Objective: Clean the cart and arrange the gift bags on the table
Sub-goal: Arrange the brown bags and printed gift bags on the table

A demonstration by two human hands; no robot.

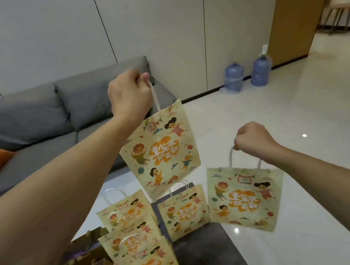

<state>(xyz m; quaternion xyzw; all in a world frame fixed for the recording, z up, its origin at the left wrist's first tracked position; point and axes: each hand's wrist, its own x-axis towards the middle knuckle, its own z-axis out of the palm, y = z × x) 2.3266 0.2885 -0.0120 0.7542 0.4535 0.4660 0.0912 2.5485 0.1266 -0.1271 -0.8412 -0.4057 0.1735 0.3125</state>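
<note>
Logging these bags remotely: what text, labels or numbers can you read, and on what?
Gift bag in left hand: orange Chinese lettering, too blurred to quote.
Gift bag in right hand: same lettering, unreadable.
Standing gift bags: same print, unreadable.
Water bottles: no readable label.

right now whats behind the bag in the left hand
Behind the yellow cartoon-printed paper gift bag hanging from the left hand: grey sofa and glossy table. The bag covers whatever lies directly behind it.
</note>
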